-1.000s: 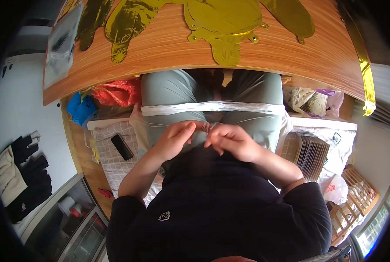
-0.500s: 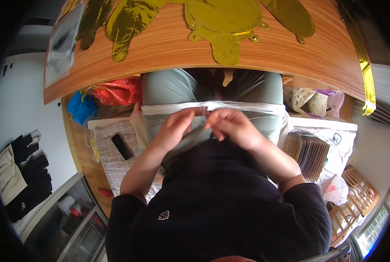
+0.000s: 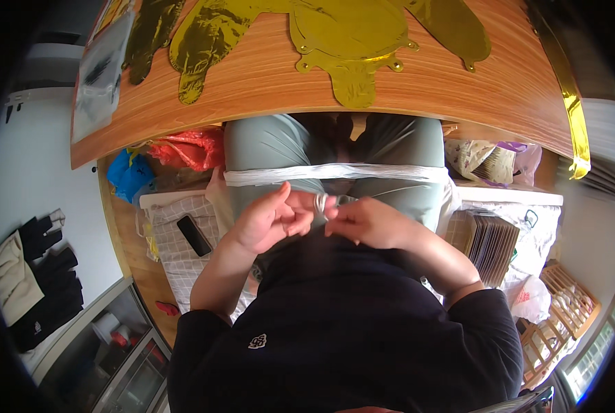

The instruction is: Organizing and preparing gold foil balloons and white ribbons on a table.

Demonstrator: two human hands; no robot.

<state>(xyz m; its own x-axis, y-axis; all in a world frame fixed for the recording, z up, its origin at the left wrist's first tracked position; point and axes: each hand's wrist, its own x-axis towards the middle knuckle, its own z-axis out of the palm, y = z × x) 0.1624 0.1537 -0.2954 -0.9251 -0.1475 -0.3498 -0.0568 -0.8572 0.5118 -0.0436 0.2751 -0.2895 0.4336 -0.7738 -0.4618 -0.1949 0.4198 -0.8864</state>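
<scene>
Over my lap, my left hand (image 3: 269,219) has its thumb raised and one finger stretched toward the right, the others half curled. A small coil of white string (image 3: 320,204) is looped around that finger near its tip. From the right, my right hand (image 3: 371,221) comes up against the fingertip, its thumb and fingers pinched together at the coil. Whether a loose end runs between them is too fine to see. Just beyond both hands, a bundle of white strings (image 3: 335,171) stretches across my grey-green trousers from thigh to thigh.
Flat gold foil balloons (image 3: 352,31) lie on the wooden table (image 3: 431,89) ahead. A gold ribbon (image 3: 578,141) hangs off its right edge. To my left are a phone (image 3: 194,235) and a red bag (image 3: 190,148); a stack of brown cards (image 3: 490,248) sits on my right.
Both hands have come slightly nearer to me, off the string bundle. The left thumb has lifted away from its fingers, and the white coil on the finger now shows plainly.
</scene>
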